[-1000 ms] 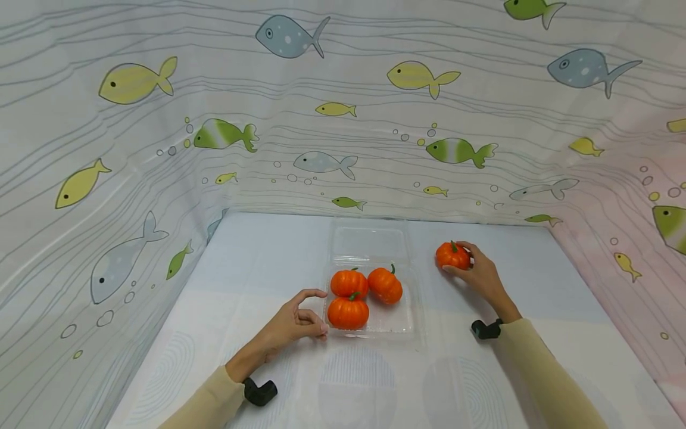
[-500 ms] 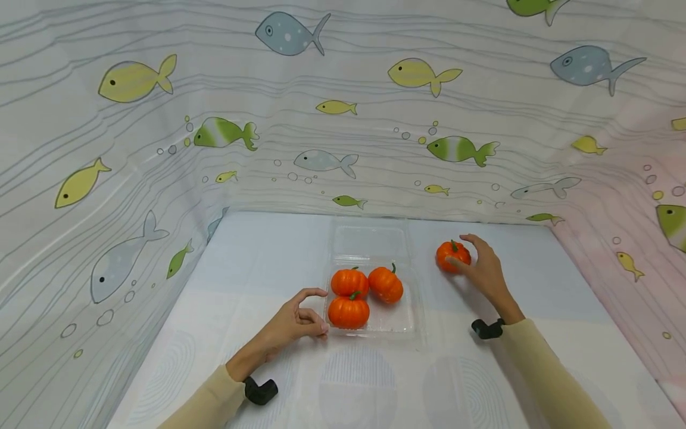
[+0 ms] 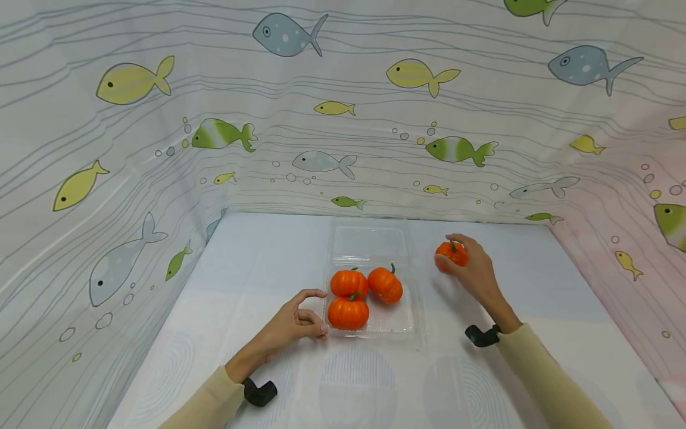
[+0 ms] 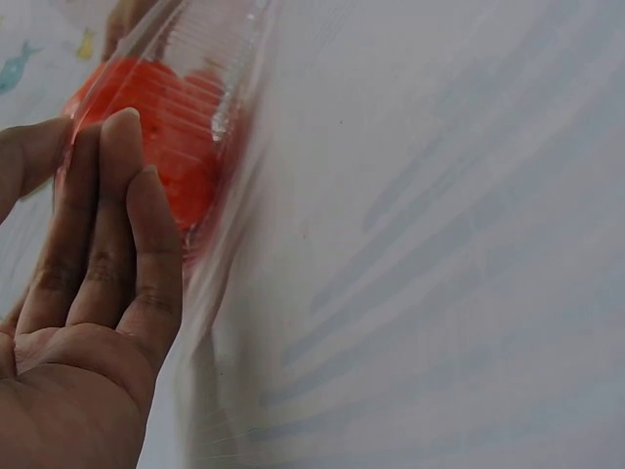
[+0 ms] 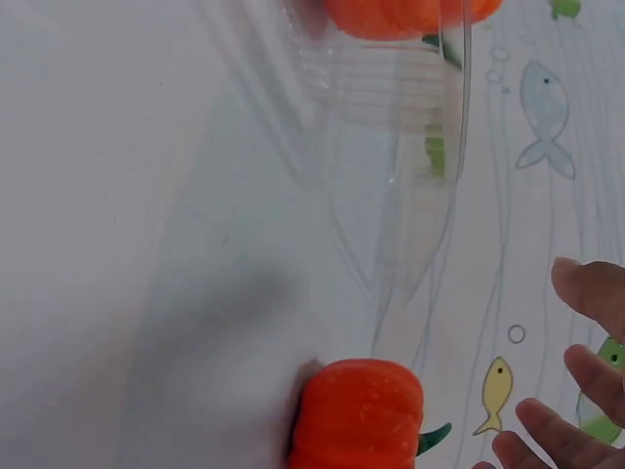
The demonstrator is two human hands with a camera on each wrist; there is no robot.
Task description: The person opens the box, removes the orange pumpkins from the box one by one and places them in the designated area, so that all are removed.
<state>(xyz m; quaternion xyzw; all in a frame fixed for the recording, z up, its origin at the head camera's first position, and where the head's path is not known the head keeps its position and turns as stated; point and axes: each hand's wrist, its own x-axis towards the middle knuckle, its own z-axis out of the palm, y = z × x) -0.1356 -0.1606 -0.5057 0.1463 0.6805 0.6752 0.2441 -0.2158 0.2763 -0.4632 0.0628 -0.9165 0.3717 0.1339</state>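
Observation:
A clear plastic clamshell box lies with its lid folded back. In its base sit three small orange pumpkins with green stems. My left hand is at the box's left side. In the left wrist view its nearly straight fingers rest against the clear wall, with orange showing through. Another orange pumpkin sits right of the box. Over it is my right hand, thumb in front and fingers behind. In the right wrist view its spread fingers stand apart from that pumpkin.
The white table has pale printed patterns near its front. Fish-printed curtains enclose it at the back and both sides. A black camera mount sits at the left wrist, and another mount at the right.
My right hand, at the right side of the lone pumpkin a second ago, has lifted its fingers and shifted left over it. The left hand and the box have stayed put.

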